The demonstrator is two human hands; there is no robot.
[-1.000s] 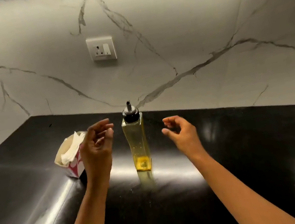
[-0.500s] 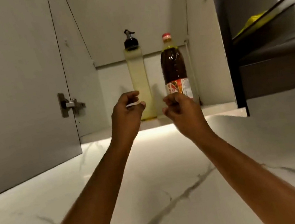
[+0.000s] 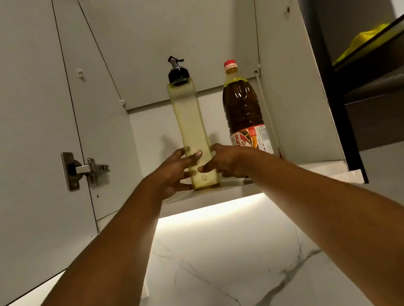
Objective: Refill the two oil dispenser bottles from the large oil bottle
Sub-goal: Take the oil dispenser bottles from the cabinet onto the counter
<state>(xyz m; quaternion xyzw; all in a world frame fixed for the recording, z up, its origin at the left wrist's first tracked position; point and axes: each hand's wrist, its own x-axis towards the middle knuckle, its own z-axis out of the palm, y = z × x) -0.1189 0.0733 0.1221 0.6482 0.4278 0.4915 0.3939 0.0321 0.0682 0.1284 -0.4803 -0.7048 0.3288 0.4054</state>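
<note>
Dispenser bottle [image 3: 189,123] stands upright, its base gripped between left hand [image 3: 172,173] and right hand [image 3: 229,161].

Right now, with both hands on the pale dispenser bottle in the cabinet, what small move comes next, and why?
Probably lift the tall pale plastic dispenser bottle with black pourer straight off the white cabinet shelf. The left hand and right hand grip its lower part from both sides, and the dark red-capped large oil bottle stands close beside it, so avoid swinging right.

Left hand [image 3: 172,171] and right hand [image 3: 226,160] gripping upright dispenser bottle [image 3: 188,117] on shelf [image 3: 292,175], large oil bottle [image 3: 241,108] just beside
</note>
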